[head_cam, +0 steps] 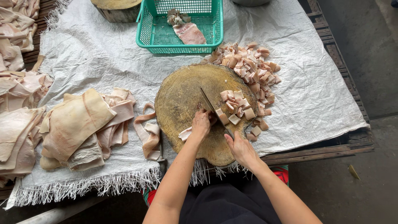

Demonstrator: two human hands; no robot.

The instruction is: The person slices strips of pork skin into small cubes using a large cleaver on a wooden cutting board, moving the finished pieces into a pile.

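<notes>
Your table [327, 151] is a slatted wooden one, and a white woven sheet [95, 58] with a fringed near edge covers most of it. On the sheet to your left lie big stacked slabs of pale pork skin [74, 124], with more heaped at the far left edge. Near the middle sits a round wooden chopping block [182, 99], its top worn and stained. At the far side of the sheet stands a green plastic basket [151, 31] with a couple of meat pieces in it, and left of it a second wooden block [118, 10] is partly in view. Beyond and to the right of your chopping block a pile of cut cubes [253, 68] spreads over the sheet, and a smaller cluster of cubes [237, 105] sits on the block itself. A loose curled strip of skin [148, 132] lies just left of the block.

Your left hand [201, 124] presses down on a strip of skin [185, 133] on the block, fingers curled over it; the strip's end pokes out to the left of the hand. Your right hand [240, 149] has its grip closed around the handle of a knife [213, 111], whose blade runs diagonally across the block, just beside your left fingers and touching the nearest cut cubes.
</notes>
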